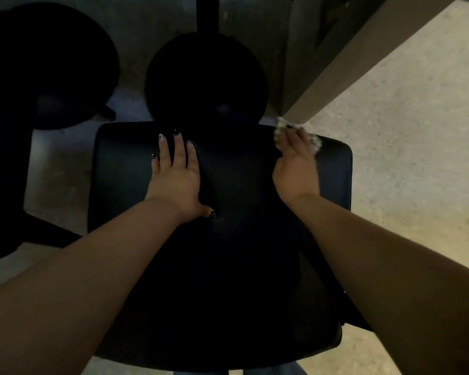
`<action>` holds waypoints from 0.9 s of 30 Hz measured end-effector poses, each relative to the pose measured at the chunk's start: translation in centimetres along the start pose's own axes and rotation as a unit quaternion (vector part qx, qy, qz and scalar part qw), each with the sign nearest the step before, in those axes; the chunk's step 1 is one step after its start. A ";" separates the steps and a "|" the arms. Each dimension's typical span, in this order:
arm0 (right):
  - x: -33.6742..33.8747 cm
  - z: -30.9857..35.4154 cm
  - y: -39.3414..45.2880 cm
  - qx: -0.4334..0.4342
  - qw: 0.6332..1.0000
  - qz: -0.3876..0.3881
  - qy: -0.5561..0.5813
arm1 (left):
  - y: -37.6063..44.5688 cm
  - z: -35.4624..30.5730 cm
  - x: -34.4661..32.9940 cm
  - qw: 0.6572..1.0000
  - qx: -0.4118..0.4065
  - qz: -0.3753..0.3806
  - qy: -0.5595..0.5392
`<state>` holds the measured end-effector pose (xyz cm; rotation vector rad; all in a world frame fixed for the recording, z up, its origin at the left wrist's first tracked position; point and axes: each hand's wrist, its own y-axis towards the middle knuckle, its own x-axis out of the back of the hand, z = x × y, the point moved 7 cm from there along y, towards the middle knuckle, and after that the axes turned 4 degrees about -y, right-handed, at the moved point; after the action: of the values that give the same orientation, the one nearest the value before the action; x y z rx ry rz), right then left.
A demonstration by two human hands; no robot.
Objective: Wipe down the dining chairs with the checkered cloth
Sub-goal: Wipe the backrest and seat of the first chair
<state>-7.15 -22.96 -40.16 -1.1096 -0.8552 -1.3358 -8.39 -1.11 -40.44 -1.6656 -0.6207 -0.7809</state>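
Dim concrete floor [390, 131] surrounds a black chair [228, 266] mid-wipe: the right hand [295, 169] closes its grip on the checkered cloth [280, 124] at the far corner, the left hand [175, 174] lies flat, empty, and other seats likely remain.

Chair [228, 239] black – cloth [316, 142] pale checkered – floor [404, 131] beige speckled – nails dark on left hand [175, 174].

- Dining chair [228, 253]: black, padded seat w/ slight sheen, seen from above, fills centre of view; front edge faces away from camera.
- Checkered cloth [316, 143]: pale, bunched, blurred; sits at chair's far right corner, mostly hidden, only edges showing.
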 end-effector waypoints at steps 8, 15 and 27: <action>2.1 -5.9 -1.1 -0.143 0.989 -0.024 -0.012 | 0.1 0.1 -0.1 1.000 -0.002 -0.001 -0.003; 2.3 -8.0 -2.6 -0.316 0.945 -0.068 0.045 | -0.3 0.4 0.2 0.999 -0.025 0.025 0.036; -2.7 12.0 -2.1 0.151 0.986 0.060 0.024 | -3.6 16.9 0.5 0.992 -0.081 0.089 -0.021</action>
<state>-8.00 -10.53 -38.95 -0.8733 -0.9062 -1.0874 -7.88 16.17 -40.19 -1.8624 -0.4392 -0.6820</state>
